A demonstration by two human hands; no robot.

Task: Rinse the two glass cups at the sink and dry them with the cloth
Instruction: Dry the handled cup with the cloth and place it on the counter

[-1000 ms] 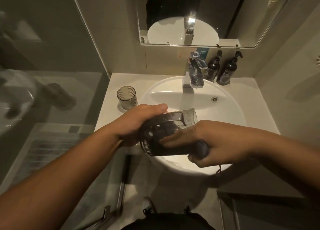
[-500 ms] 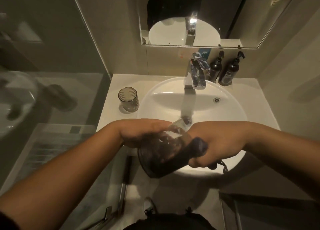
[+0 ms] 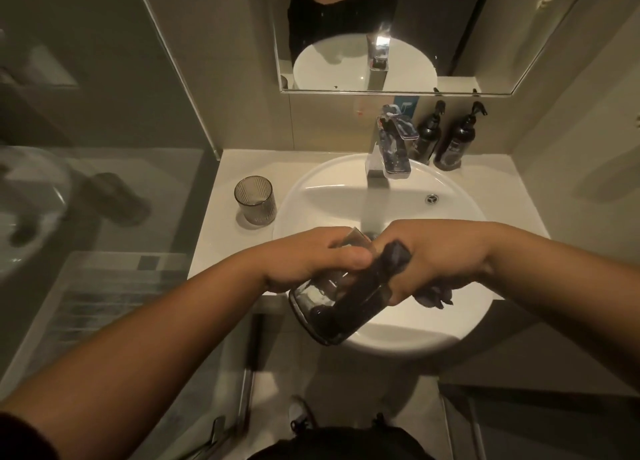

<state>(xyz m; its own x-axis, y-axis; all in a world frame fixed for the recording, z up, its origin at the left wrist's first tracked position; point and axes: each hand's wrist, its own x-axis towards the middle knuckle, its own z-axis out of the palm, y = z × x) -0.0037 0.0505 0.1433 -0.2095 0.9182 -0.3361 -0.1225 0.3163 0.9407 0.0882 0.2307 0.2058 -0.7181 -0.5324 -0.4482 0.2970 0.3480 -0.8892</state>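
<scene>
My left hand (image 3: 311,255) grips a clear glass cup (image 3: 311,307) over the front of the white sink (image 3: 460,210), tilted with its mouth toward me and down. A dark cloth (image 3: 394,252) is stuffed into the cup, and my right hand (image 3: 446,255) is closed on the cloth's outer end. The second glass cup (image 3: 255,200), ribbed and upright, stands on the counter left of the sink. A stream of water falls from the tap (image 3: 393,151) just behind my hands.
Two dark pump bottles (image 3: 453,141) stand behind the tap at the back right. A mirror (image 3: 381,34) hangs above. A glass shower partition (image 3: 104,182) borders the counter's left edge. The floor and my shoes show below the sink.
The cup has turned from lying sideways to mouth-down and toward me. My right hand has twisted the cloth further in, and both hands have drawn closer together.
</scene>
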